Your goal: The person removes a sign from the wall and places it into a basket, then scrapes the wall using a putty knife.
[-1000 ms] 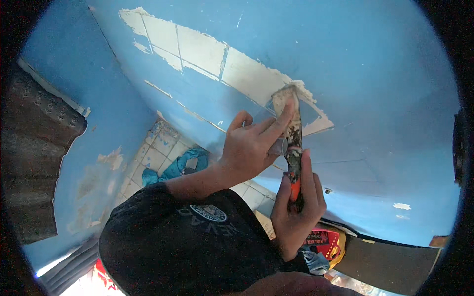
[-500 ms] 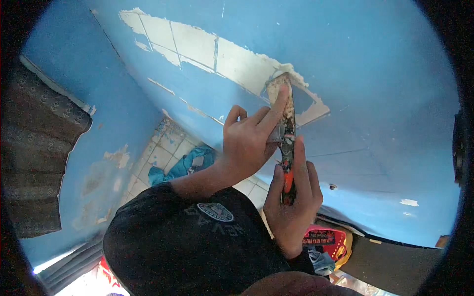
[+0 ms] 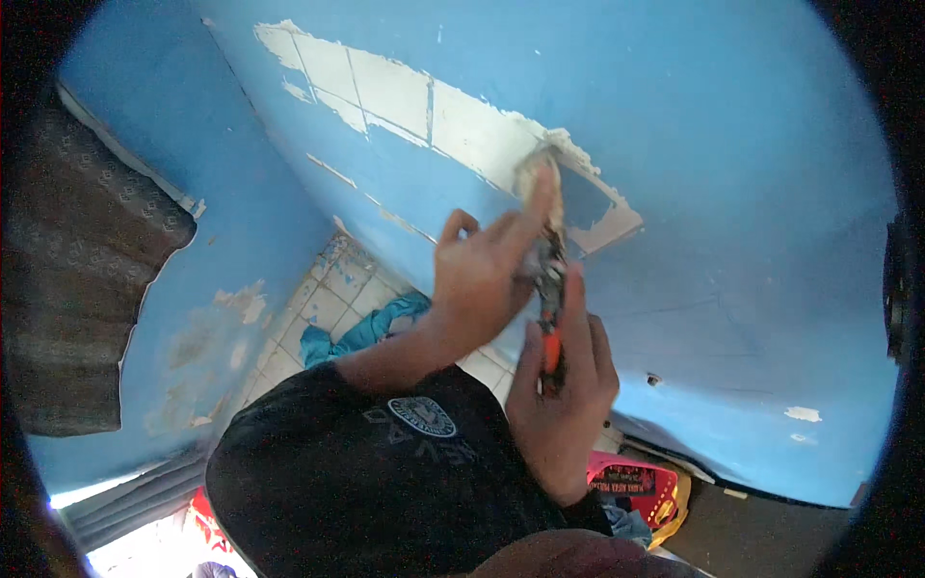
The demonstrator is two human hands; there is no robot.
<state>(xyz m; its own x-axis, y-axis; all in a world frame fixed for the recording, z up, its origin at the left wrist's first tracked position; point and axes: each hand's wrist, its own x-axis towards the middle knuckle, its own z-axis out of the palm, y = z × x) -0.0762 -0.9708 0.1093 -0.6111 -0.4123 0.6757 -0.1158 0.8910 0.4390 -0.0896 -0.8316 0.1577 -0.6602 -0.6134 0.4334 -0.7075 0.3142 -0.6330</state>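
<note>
A putty knife with a black and orange handle is pressed against the blue wall, its stained blade blurred by motion. My right hand is closed round its handle from below. Higher up, my left hand grips it near the neck, index finger stretched along the blade. The blade's tip touches the right part of a pale patch where paint is off and tiles with dark joints show. Ragged white edges rim that patch, and a bluish-grey area lies just right of the blade.
A dark patterned curtain hangs at the left. Below, a teal cloth lies on the tiled floor in the corner. A pink and yellow container with cloth beside it stands at the lower right. Thin scrapes and chips mark the wall.
The putty knife and both hands have shifted slightly left along the wall, and the blade is now blurred. The whole view has turned a little.
</note>
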